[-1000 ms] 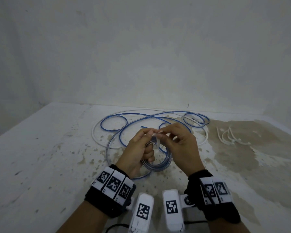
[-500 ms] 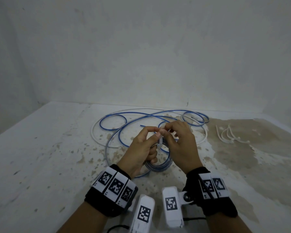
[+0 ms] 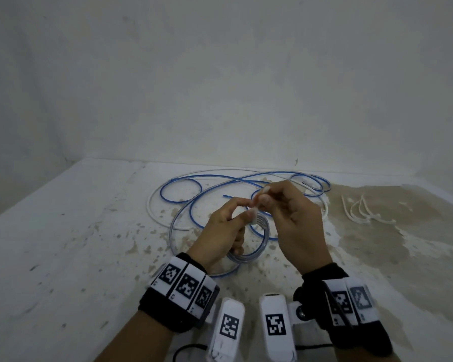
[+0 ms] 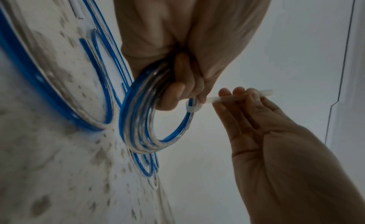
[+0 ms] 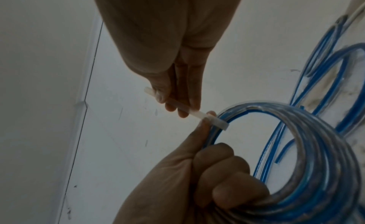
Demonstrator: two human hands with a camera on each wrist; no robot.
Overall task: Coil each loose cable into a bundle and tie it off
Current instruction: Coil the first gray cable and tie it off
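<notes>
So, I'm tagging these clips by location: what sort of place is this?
Probably a bare utility or work corner: a stained, worn white surface, plain grey walls, and spare zip ties laid out.

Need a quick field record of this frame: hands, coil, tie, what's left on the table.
left hand: grips the coil, thumb by the tie head
right hand: pinches the tie tail, drawn away from the head
coil: blue and clear loops, held off the table
tie: white, looped round the coil
loose cable: uncoiled on the table
spare ties: right of the hands
</notes>
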